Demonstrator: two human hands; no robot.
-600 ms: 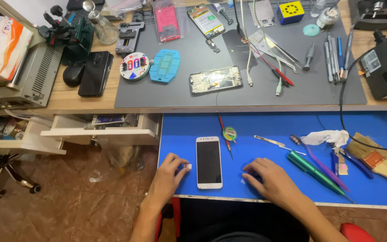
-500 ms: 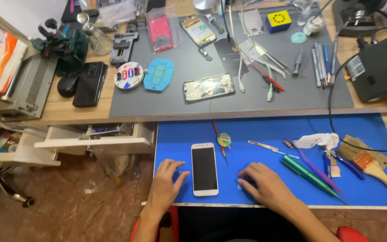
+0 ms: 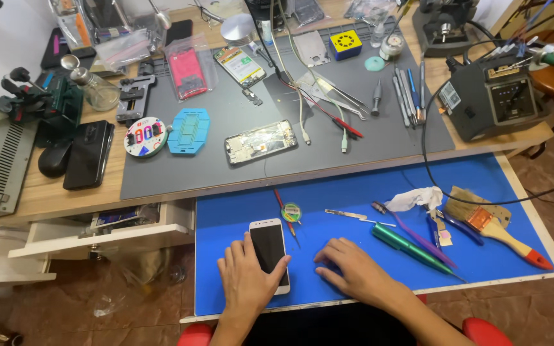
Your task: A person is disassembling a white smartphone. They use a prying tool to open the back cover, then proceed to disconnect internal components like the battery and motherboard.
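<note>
Left hand [image 3: 248, 282] lies flat over the white smartphone [image 3: 270, 251], fingers spread, clamping nothing; right hand [image 3: 354, 274] rests open on the blue mat [image 3: 354, 192]. Phone intact, tools untouched.

A paintbrush [image 3: 495, 224] and green screwdriver [image 3: 411, 247] were laid at the right of a blue mat [image 3: 354, 192]; farther off, an opened phone [image 3: 261, 142] was placed on a grey mat [image 3: 226, 166].
</note>
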